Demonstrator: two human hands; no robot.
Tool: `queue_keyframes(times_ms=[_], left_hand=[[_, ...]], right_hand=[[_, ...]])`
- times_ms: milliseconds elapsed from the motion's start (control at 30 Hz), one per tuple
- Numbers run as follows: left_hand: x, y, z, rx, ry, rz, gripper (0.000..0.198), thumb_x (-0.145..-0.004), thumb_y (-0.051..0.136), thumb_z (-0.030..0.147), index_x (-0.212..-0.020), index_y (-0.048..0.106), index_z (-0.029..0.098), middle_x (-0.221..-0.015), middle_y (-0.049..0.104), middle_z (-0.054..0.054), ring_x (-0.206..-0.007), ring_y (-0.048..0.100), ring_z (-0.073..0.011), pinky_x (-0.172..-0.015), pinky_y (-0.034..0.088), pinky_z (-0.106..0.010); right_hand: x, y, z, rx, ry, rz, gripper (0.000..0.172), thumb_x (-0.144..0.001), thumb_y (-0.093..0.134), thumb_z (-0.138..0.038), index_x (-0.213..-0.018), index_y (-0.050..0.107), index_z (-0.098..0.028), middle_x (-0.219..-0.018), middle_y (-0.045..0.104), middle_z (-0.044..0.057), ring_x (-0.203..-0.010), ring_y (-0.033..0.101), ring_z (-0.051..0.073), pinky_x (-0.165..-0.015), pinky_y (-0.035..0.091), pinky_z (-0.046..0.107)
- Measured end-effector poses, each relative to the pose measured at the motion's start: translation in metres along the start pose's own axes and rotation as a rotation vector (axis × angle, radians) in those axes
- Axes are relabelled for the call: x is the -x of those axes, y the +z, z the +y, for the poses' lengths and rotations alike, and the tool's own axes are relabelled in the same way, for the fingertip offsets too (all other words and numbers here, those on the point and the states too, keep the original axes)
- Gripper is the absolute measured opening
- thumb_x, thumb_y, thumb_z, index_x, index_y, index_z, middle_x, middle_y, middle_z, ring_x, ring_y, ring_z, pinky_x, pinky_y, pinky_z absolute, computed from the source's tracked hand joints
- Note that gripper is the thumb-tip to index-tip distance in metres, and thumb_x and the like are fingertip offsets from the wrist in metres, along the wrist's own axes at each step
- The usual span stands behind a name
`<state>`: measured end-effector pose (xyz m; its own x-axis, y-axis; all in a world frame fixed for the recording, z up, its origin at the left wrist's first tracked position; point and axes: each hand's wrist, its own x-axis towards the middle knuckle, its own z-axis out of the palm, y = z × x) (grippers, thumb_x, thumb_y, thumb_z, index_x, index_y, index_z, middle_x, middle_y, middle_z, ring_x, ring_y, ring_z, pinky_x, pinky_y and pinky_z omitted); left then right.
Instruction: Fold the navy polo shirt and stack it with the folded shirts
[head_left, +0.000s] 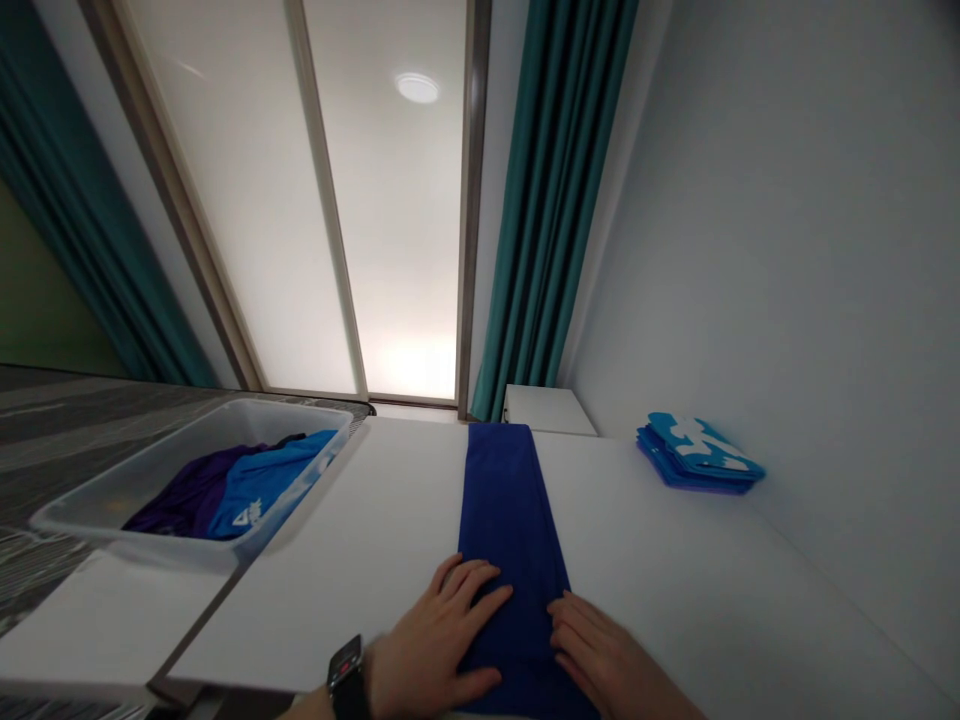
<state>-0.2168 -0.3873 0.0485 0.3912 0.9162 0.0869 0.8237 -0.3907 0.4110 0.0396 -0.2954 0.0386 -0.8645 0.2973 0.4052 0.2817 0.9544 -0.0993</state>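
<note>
A dark blue piece of cloth (504,490), folded into a long narrow strip, lies on the white table (390,500) in front of me. My left hand (442,630) rests flat on its left side near the close end, fingers apart and thumb out. At the strip's right edge, my right hand (592,645) touches the cloth with slightly bent fingers; its thumb is hidden. A black watch (347,680) sits on my left wrist. The cloth's nearest end runs toward the bottom of the view.
At left stands a translucent plastic bin (172,420) holding purple clothing (187,490) and bright blue clothing (266,485). A stack of folded blue clothes (697,452) lies at right by the wall. A small white cabinet (547,408) is beyond the table.
</note>
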Motion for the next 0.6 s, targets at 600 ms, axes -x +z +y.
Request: queue_keyframes(times_ms=[600], left_hand=[[0.025, -0.001, 0.009, -0.032, 0.196, -0.111, 0.072, -0.092, 0.053, 0.017, -0.152, 0.016, 0.031, -0.152, 0.035, -0.006, -0.141, 0.031, -0.0243, -0.116, 0.03, -0.044]], right_hand=[[0.03, 0.027, 0.005, 0.064, -0.263, 0.015, 0.05, -0.093, 0.051, -0.015, -0.142, 0.043, -0.024, -0.133, 0.057, 0.005, -0.121, 0.055, 0.018, -0.11, 0.039, 0.034]])
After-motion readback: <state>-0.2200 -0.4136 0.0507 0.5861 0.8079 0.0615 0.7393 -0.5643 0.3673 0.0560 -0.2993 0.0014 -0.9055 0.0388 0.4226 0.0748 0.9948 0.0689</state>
